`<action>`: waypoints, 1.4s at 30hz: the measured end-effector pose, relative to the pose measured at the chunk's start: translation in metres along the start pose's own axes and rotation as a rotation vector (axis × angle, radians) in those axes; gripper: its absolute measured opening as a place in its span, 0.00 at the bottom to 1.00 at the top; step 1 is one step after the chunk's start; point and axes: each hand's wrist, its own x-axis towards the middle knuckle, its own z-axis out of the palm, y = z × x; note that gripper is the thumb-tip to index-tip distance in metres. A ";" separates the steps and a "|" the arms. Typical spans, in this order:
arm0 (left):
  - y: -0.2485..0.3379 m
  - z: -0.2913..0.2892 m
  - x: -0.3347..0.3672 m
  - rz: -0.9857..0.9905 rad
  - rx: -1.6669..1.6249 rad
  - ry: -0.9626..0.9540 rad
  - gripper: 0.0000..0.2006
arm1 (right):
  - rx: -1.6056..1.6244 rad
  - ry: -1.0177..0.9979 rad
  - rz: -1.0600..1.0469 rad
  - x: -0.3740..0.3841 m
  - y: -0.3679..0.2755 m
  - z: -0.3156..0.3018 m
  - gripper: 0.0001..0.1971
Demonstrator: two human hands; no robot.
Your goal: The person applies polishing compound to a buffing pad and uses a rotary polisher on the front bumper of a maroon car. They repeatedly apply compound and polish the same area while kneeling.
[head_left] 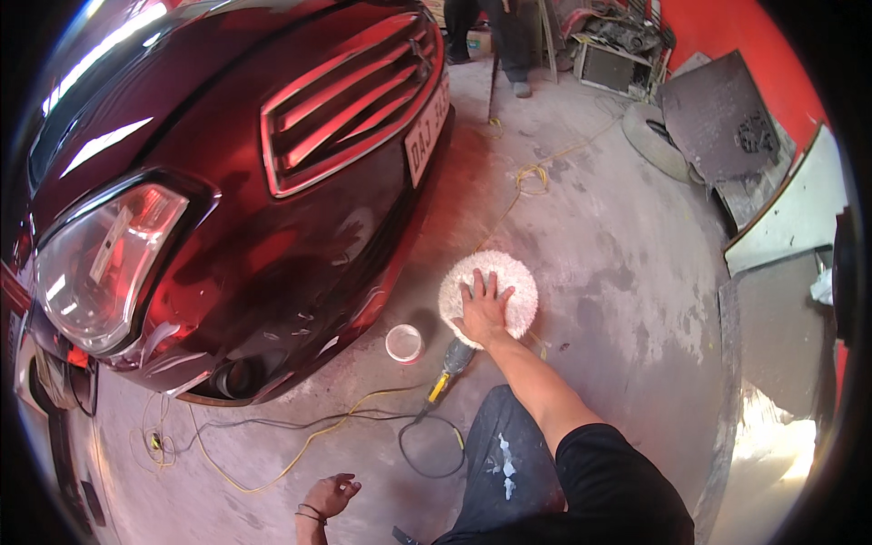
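Observation:
My right hand lies flat with spread fingers on the white fluffy pad of a power polisher. The pad faces up, and the polisher's dark body with a yellow part on its handle rests on the floor below it. Low in the view hangs my left hand, its fingers loosely curled, thumb and fingertips apart, nothing seen in it. A small round tub with pale contents stands just left of the polisher. The dark red car fills the upper left, with its headlight, grille and front bumper towards me.
A yellow cord and a dark cable run over the floor between my hands and the car. Another cord lies coiled farther off. Panels and car parts lean along the right. Another person's legs stand at the back.

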 end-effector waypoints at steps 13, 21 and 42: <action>0.002 -0.013 -0.046 0.108 0.028 0.083 0.32 | 0.159 0.059 -0.072 -0.005 0.001 0.005 0.33; 0.024 -0.037 -0.093 0.124 0.003 0.152 0.30 | 1.415 -0.056 0.538 0.026 0.133 0.046 0.43; -0.034 -0.007 -0.030 0.721 -0.197 0.188 0.39 | 0.989 0.220 0.224 -0.227 -0.075 -0.174 0.21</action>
